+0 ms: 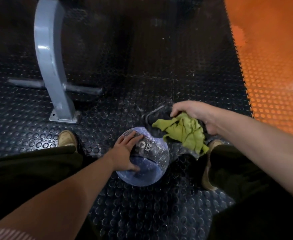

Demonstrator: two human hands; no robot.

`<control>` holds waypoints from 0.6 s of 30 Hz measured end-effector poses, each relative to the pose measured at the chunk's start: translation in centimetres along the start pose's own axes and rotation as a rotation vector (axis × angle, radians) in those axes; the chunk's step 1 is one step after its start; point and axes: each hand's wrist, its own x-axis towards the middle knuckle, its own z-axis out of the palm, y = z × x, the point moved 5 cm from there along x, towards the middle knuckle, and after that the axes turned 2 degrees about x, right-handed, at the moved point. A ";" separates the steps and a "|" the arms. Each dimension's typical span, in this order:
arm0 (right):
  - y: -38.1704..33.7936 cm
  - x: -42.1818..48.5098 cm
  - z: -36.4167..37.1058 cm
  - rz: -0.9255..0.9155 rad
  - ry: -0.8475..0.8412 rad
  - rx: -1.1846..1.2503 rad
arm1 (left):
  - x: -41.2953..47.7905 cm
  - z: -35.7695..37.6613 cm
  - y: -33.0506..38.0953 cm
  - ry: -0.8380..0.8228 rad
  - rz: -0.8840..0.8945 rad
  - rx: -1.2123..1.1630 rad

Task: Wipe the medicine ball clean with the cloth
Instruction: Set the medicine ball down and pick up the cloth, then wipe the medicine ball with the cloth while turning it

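1. The medicine ball (153, 159), blue and dark with "KG" printed on it and streaked with pale dust, sits on the studded black rubber floor (125, 213) between the person's shoes, the left shoe (67, 138) and the right shoe (209, 168).
2. The left arm reaches straight down and forward. The left hand (125, 153) lies flat on the ball's top left, fingers (132, 137) spread wide and the thumb set apart lower down, pressing rather than gripping.
3. The right arm comes in from the right, wrist bent. The right hand (194, 115) hangs above and to the right of the ball, fingers curled round a bunched yellow-green cloth (185, 131).
4. The cloth droops from that grip; its nearest corner is just beside the ball, and whether they touch cannot be told.
5. A dark, blurred object (157, 115) lies on the floor under the right hand.
6. A grey steel post (52, 66) on a bolted foot stands far left; orange studded matting (272, 75) fills the right.
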 end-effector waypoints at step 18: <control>6.0 0.8 2.8 0.068 0.032 -0.021 | -0.8 2.9 -1.1 0.187 -0.183 -0.236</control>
